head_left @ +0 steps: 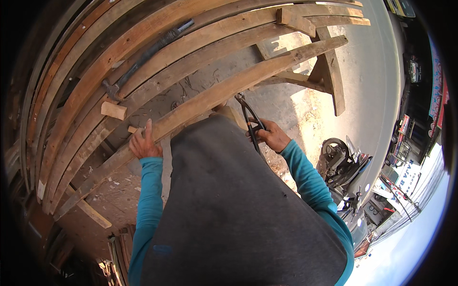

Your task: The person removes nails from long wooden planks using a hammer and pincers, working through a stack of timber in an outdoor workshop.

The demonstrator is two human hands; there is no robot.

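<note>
My left hand [144, 143] lies over a long wooden plank [210, 97] that slants from lower left to upper right. One finger stretches along the wood, and the others curl at its edge. Just beyond those fingers is a small wood piece [132, 129]. In my right hand [273, 135] are pincers [247, 110] with dark handles. Their jaws point away from me, beside the plank's near edge, and do not touch it. A claw hammer [148, 56] with a dark handle rests on the planks farther left.
Several long planks [191, 46] lie side by side at the upper left, with a wood block [113, 110] on them. A wooden support [329, 71] stands under the far end. Motorcycles [341, 162] are parked at the right, by a road [377, 71]. Scraps litter the ground.
</note>
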